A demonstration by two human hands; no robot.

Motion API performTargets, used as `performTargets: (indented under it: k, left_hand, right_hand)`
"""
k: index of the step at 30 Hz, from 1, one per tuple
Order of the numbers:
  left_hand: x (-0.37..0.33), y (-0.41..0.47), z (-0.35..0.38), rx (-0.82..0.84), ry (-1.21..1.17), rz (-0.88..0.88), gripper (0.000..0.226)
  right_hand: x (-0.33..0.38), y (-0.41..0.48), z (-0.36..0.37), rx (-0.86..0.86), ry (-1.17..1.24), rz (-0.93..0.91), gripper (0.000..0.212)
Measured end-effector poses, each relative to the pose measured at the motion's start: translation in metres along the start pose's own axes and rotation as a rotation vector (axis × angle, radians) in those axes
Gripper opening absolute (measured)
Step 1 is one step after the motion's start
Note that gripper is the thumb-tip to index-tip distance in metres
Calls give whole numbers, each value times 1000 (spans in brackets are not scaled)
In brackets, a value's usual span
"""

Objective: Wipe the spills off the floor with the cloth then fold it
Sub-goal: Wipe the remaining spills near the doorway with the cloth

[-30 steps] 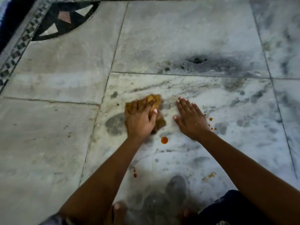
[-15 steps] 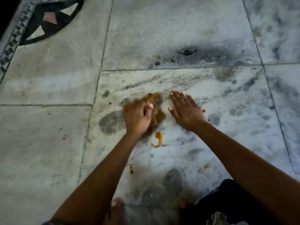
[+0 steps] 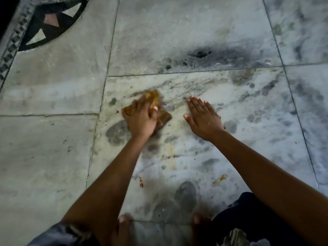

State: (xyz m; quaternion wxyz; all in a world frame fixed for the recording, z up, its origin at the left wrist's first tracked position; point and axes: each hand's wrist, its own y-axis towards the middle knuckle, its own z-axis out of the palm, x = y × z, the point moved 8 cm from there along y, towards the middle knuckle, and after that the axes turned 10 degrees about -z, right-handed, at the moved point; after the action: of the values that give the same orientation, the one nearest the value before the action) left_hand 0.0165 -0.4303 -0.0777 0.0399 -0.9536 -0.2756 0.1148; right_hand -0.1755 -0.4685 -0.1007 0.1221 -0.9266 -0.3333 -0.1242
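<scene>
A crumpled brown-orange cloth (image 3: pixel 160 113) lies on the grey marble floor (image 3: pixel 53 148) under my left hand (image 3: pixel 141 118), which presses and grips it. My right hand (image 3: pixel 204 118) rests flat on the floor to the right of the cloth, fingers spread, holding nothing. Small orange drops (image 3: pixel 141 182) sit near my left forearm. An orange smear (image 3: pixel 220 179) lies by my right forearm. A tiny drop (image 3: pixel 224 128) shows beside my right wrist. Faint yellowish streaks (image 3: pixel 171 151) mark the tile below the cloth.
A dark burnt-looking stain (image 3: pixel 200 54) marks the tile ahead. A black and pink inlay pattern (image 3: pixel 48 23) fills the far left corner beside a patterned border (image 3: pixel 10 48). My toes (image 3: pixel 124 221) and dark clothing (image 3: pixel 248 219) are at the bottom edge.
The orange blob below the cloth was smeared, then wiped away, leaving a faint streak. My left hand swept down with the cloth, then back up and left. My right hand stayed flat.
</scene>
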Motion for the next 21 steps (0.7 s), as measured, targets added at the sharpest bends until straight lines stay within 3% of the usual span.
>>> performTargets:
  k: [5,8,12,14,18,21]
  left_hand:
    - [-1,-125,24,24,99,454,52]
    - [37,-101,16,-3,186,422,53]
    - [36,-4,3,29,155,64,57]
    - [12,8,9,40,136,-28,56]
    - [-38,-79,27,-29,124,207,59]
    - [-28,-157,38,-4,112,392,61]
  right_hand:
    - [1,-2,6,-19,14,0,84]
    - [-2,-3,5,-14,3,-3,80]
    - [-1,-3,2,0,16,-3,63]
    - [0,-4,1,5,34,-3,62]
    - [2,-3,1,-66,215,67,69]
    - [3,-1,3,-74,227,82,70]
